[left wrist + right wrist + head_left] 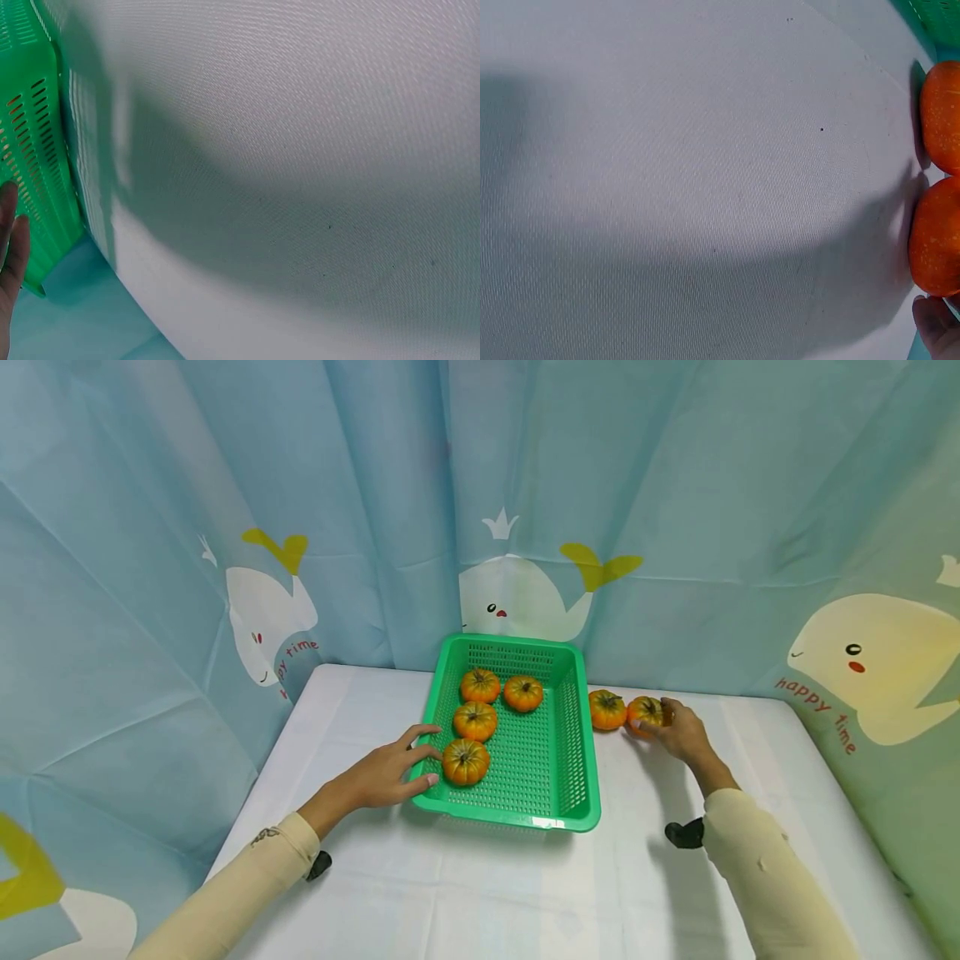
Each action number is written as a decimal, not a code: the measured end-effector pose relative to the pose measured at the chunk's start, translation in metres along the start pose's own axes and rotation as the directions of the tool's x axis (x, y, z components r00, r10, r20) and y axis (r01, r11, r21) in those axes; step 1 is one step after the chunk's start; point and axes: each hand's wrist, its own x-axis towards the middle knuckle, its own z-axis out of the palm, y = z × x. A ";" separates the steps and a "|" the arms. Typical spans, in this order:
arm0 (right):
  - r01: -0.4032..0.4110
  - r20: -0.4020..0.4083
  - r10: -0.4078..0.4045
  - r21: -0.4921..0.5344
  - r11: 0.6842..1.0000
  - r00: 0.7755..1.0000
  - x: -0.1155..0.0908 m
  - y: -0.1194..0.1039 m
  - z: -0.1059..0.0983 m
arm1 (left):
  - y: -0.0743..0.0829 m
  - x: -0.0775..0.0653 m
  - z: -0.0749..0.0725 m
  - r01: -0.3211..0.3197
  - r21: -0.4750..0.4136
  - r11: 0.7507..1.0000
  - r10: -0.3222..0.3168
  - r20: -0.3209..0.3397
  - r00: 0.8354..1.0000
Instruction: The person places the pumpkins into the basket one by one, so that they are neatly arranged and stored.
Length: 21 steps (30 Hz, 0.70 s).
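A green plastic basket [517,817] stands on the table, with several small orange pumpkins [465,763] along its left side and far end. My left hand [386,774] is at the basket's left rim, fingers spread and slightly bent near the closest pumpkin. In the left wrist view, fingertips [19,236] show beside the perforated basket wall [37,150]. Right of the basket, two more pumpkins sit side by side on the table. My right hand [684,732] holds the outer pumpkin [645,714] between thumb and fingers; the inner pumpkin [607,710] stands against the basket's side.
A white cloth covers the table [517,893]. Light blue curtains [390,510] with whale prints hang behind and on the left, and a greenish one [900,710] hangs along the right edge. Dark straps or devices [684,834] show under both wrists.
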 end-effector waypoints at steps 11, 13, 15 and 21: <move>0.016 0.003 -0.016 -0.008 1.000 1.000 -0.003 0.000 -0.001 | 0.000 0.000 0.001 -0.002 0.003 1.000 0.002 -0.006 1.000; 0.006 0.006 -0.006 0.003 1.000 1.000 -0.003 0.001 -0.001 | -0.001 0.000 0.002 -0.002 0.004 1.000 0.002 -0.007 1.000; -0.008 0.012 0.008 0.013 1.000 1.000 -0.003 0.001 -0.001 | -0.001 0.000 0.002 -0.002 0.003 1.000 0.002 -0.009 1.000; -0.053 0.044 0.051 0.029 0.998 0.998 -0.001 0.004 0.000 | -0.001 0.000 0.002 -0.003 0.003 1.000 0.003 -0.013 1.000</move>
